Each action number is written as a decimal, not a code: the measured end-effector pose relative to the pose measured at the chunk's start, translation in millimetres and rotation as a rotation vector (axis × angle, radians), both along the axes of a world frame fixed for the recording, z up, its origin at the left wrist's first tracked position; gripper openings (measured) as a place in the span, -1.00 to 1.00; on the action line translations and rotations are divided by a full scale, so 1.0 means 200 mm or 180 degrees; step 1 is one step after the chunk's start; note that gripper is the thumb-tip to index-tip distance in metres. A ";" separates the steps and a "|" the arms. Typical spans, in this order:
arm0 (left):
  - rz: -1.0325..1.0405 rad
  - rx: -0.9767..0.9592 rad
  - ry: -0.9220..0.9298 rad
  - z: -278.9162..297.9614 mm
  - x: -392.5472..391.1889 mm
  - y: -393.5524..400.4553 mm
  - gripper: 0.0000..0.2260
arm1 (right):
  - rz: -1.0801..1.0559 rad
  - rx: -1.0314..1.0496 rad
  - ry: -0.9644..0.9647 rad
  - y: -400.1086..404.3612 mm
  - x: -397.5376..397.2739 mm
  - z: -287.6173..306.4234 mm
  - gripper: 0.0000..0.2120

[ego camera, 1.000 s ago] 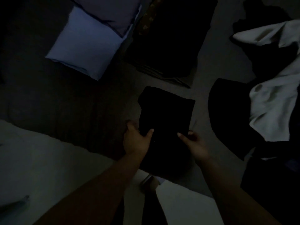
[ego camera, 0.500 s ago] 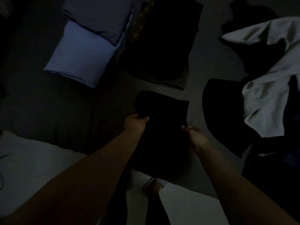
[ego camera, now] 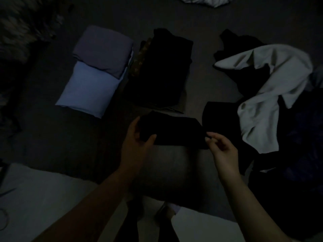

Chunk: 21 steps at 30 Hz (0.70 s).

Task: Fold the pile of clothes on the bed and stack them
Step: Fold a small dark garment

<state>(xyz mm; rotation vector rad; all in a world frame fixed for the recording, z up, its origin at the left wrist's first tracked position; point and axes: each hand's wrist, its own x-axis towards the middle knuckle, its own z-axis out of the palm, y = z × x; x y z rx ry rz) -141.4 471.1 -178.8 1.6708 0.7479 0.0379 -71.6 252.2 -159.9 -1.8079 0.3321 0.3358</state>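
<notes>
left hand (ego camera: 138,142): grips the left end of the folded black garment (ego camera: 172,131), thumb over the top face, fingers wrapped round the far edge.
right hand (ego camera: 222,151): thumb and forefinger pinched at the garment's right near corner; too dark to tell whether cloth is actually between them.
garment position: a compact rectangle between both hands, just in front of the dark folded stack (ego camera: 162,70) and close beside the unfolded pile (ego camera: 272,95) on the right. Lifted or lying on the bed (ego camera: 201,20): cannot tell.
stacks: purple folded top (ego camera: 103,49) sits on a pale blue folded item (ego camera: 89,89), left of the dark stack (patterned fabric shows at that stack's left edge).
step, as judged: fold looks finished, transfer to a stack likely next.
risk 1: if the right pinch is empty or shallow, the right half droops on the lift and the fold opens.
risk 2: black on black in poor light, so edge alignment on the dark stack is hard to judge; an offset landing could tilt the stack.
risk 3: the garment's right corner nearly meets a black piece of the loose pile; a lift could snag it and drag it along.
</notes>
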 end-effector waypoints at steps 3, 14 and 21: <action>-0.0159 0.0196 0.0517 -0.16 -0.18 -0.07 -0.37 | 0.0208 -0.0212 0.0323 -0.06 -0.15 -0.14 -0.90; 0.0290 0.0002 0.1723 -0.50 -0.29 -0.15 -0.34 | 0.0501 -0.1343 0.1041 -0.03 -0.30 -0.61 -0.63; 0.0047 0.0487 0.1354 -0.50 -0.17 -0.16 -0.60 | 0.0035 -0.1241 0.0827 0.00 -0.28 -0.52 -0.88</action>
